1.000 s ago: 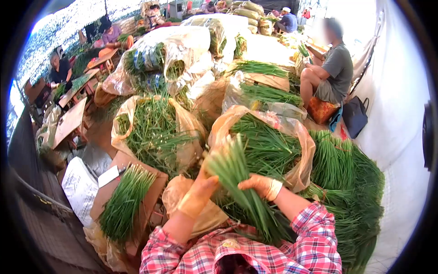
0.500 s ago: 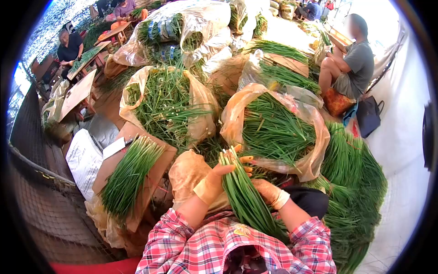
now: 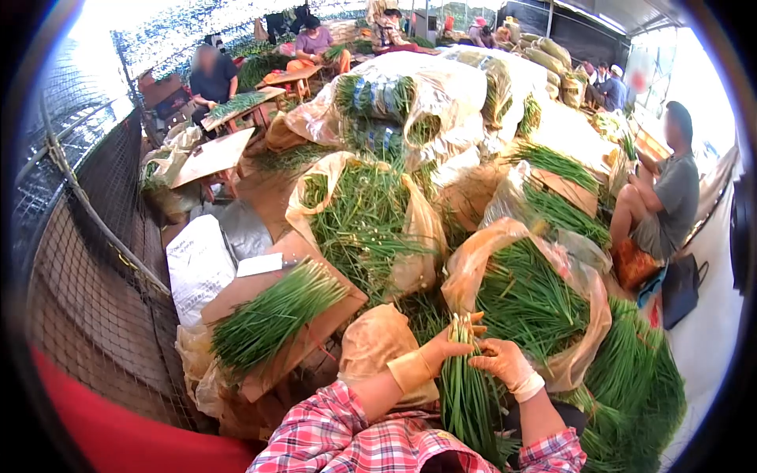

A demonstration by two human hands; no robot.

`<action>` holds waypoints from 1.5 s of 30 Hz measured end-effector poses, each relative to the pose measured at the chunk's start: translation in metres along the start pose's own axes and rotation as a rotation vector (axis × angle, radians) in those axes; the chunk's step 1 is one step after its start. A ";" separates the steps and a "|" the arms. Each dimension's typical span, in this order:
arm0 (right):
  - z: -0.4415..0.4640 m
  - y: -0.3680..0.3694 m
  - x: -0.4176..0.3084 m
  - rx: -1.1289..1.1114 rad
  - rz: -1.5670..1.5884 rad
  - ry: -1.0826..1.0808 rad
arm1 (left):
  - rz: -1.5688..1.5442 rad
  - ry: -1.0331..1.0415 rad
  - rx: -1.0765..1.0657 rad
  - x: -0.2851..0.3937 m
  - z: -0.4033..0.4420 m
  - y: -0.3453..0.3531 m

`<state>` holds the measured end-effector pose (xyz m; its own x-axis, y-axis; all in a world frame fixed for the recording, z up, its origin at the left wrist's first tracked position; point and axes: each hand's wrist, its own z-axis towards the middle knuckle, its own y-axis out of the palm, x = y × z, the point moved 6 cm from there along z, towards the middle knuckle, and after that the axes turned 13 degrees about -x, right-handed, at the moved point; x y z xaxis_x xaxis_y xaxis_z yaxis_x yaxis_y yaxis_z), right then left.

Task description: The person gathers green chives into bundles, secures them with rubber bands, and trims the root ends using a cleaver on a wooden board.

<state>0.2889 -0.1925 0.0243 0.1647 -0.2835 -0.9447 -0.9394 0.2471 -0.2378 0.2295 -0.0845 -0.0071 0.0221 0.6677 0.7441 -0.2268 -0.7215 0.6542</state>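
While left hand [image 3: 443, 351] clasps green bunch [image 3: 464, 398] | right hand [image 3: 505, 364] touches it, grip unclear | slender, pale-topped

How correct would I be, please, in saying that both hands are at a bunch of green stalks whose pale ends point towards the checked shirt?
One detail is wrong: the pale ends point away from the checked shirt, as the head view shows. The left hand and the right hand are both at the bunch of green stalks.

Black bag [image 3: 681, 296] near seated person [image 3: 680, 193], grey shirt | white printed sack [image 3: 199, 272] beside grey sheet [image 3: 246, 227] | mesh netting [image 3: 106, 339], left
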 end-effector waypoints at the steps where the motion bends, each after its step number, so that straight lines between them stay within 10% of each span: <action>1: 0.001 -0.003 0.001 0.002 -0.003 -0.010 | 0.022 -0.004 0.005 0.002 0.000 0.001; 11: -0.002 -0.009 -0.044 0.101 -1.164 -0.069 | 0.084 -0.104 0.123 -0.005 0.001 0.000; 17: -0.002 -0.019 -0.050 0.075 -1.145 0.233 | 0.095 -0.134 0.146 -0.008 0.004 0.001; 23: -0.016 -0.067 -0.033 0.516 -0.918 0.032 | 0.139 -0.156 0.065 -0.001 -0.003 0.004; 26: -0.008 -0.107 0.026 0.117 -1.178 0.690 | 0.074 -0.110 0.093 0.001 -0.009 0.000; 30: -0.019 -0.074 0.014 0.215 -0.967 0.300 | -0.182 -0.058 0.151 0.000 -0.011 0.000; 32: -0.018 -0.055 0.016 0.071 -0.031 0.177 | -0.189 -0.069 0.128 -0.006 -0.012 -0.004; 34: -0.013 -0.024 0.019 0.006 0.154 0.063 | -0.341 -0.006 0.066 -0.006 -0.007 -0.002; 45: -0.026 0.022 0.050 -0.015 0.382 -0.046 | -0.159 0.111 -0.027 -0.005 -0.011 0.006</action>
<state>0.2690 -0.2252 -0.0218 -0.1852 -0.1312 -0.9739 -0.9398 0.3132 0.1365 0.2171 -0.0900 -0.0088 -0.0473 0.7899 0.6114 -0.2547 -0.6014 0.7572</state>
